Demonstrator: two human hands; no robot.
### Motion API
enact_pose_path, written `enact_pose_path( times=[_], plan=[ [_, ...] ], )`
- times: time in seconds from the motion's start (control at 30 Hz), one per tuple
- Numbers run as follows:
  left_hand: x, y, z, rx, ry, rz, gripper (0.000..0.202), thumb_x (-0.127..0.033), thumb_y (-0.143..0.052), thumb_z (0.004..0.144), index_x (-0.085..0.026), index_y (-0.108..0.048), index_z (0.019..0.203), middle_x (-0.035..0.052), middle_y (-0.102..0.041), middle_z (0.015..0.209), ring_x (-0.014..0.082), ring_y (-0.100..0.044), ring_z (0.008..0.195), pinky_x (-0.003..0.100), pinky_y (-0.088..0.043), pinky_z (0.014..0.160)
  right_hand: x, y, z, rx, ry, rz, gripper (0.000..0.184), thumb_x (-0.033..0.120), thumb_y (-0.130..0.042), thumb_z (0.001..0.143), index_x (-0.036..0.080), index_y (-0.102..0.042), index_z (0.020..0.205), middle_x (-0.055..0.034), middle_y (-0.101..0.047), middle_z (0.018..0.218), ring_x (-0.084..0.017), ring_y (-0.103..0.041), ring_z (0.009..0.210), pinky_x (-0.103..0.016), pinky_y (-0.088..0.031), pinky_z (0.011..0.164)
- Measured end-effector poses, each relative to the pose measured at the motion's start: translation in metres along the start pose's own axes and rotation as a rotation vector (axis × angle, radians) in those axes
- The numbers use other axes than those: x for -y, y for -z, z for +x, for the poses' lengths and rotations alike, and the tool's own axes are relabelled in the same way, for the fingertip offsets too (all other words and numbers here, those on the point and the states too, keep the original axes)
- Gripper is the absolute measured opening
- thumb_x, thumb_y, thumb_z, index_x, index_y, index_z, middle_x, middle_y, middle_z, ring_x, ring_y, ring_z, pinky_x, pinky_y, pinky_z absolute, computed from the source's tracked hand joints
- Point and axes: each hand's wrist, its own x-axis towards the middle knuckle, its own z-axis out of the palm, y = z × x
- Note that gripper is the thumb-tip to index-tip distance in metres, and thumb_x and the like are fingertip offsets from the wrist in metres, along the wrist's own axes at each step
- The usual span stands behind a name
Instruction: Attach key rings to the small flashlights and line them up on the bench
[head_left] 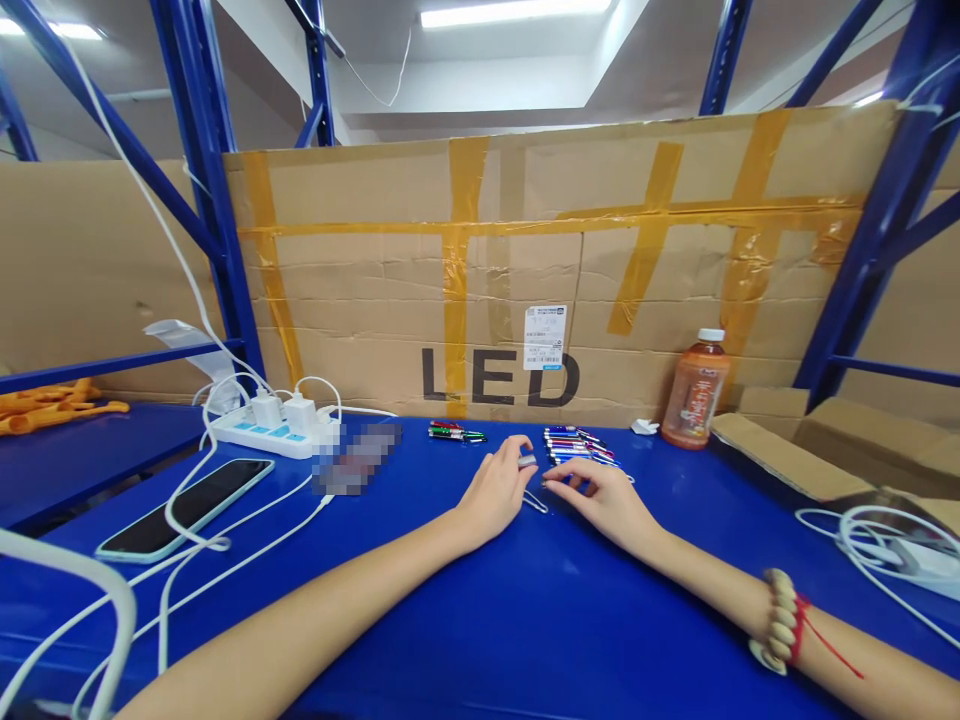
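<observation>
My left hand (497,490) rests on the blue table (465,620) and pinches a small silver cylindrical piece (527,461) between thumb and fingers. A thin wire clip (535,500) hangs just below it. My right hand (604,495) lies close beside it, fingers curled, fingertips pinched near the same small piece; what it holds I cannot make out. Just behind my right hand lies a row of small coloured pen-like items (577,445). A smaller bunch of the same kind (455,432) lies behind my left hand. A bead bracelet with a red string (781,620) is on my right wrist.
A taped cardboard sheet marked LED (540,290) walls off the back. An orange drink bottle (695,390) stands at the right, next to an open carton (825,450). A power strip with chargers (274,425), white cables (225,560) and a phone (187,505) lie at the left. Blue rack posts (217,200) flank the table.
</observation>
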Motion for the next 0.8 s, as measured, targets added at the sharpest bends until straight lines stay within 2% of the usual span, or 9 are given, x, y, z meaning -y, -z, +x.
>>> enact_pose_path(
  times=[0.2, 0.33, 0.53, 0.63, 0.8],
  plan=[
    [-0.004, 0.003, 0.001, 0.019, -0.058, -0.014, 0.015, -0.025, -0.031, 0.091, -0.02, -0.041, 0.101, 0.0054, -0.057, 0.102, 0.017, -0.055, 0.092, 0.033, -0.041, 0.081, -0.001, 0.006, -0.001, -0.179, -0.123, 0.168, 0.024, 0.039, -0.059, 0.074, 0.017, -0.068, 0.079, -0.0053, -0.068, 0.079, -0.016, -0.058, 0.063, -0.027, -0.046, 0.055],
    [-0.01, 0.006, -0.001, 0.009, -0.14, 0.033, 0.016, -0.024, -0.031, 0.091, -0.018, -0.044, 0.099, 0.0053, -0.059, 0.1, 0.0164, -0.055, 0.089, 0.031, -0.041, 0.079, 0.001, 0.009, -0.003, -0.277, -0.104, 0.28, 0.024, 0.039, -0.063, 0.072, 0.016, -0.067, 0.077, -0.0048, -0.066, 0.074, -0.012, -0.054, 0.055, -0.024, -0.043, 0.049],
    [-0.01, 0.004, -0.003, -0.114, -0.368, 0.152, 0.018, -0.025, -0.033, 0.092, -0.016, -0.047, 0.098, 0.0048, -0.062, 0.087, 0.0152, -0.055, 0.075, 0.029, -0.042, 0.069, 0.01, 0.014, -0.005, -0.272, -0.014, 0.247, 0.016, 0.032, -0.064, 0.071, 0.017, -0.068, 0.073, -0.0027, -0.065, 0.068, -0.01, -0.052, 0.053, -0.022, -0.041, 0.047],
    [-0.007, 0.002, -0.002, -0.17, -0.478, 0.218, 0.021, -0.025, -0.031, 0.092, -0.014, -0.048, 0.096, 0.0062, -0.062, 0.084, 0.015, -0.055, 0.072, 0.028, -0.042, 0.066, 0.012, 0.016, -0.006, -0.249, -0.021, 0.247, 0.015, 0.031, -0.065, 0.07, 0.016, -0.068, 0.071, -0.0029, -0.066, 0.068, -0.01, -0.051, 0.052, -0.022, -0.04, 0.047],
    [-0.005, 0.0, -0.001, -0.178, -0.541, 0.286, 0.025, -0.026, -0.028, 0.093, -0.013, -0.049, 0.095, 0.0073, -0.062, 0.085, 0.0143, -0.056, 0.07, 0.028, -0.043, 0.064, 0.01, 0.019, -0.005, -0.19, -0.071, 0.317, 0.017, 0.033, -0.067, 0.067, 0.015, -0.066, 0.068, -0.0031, -0.065, 0.067, -0.01, -0.05, 0.051, -0.022, -0.039, 0.046]
  ],
)
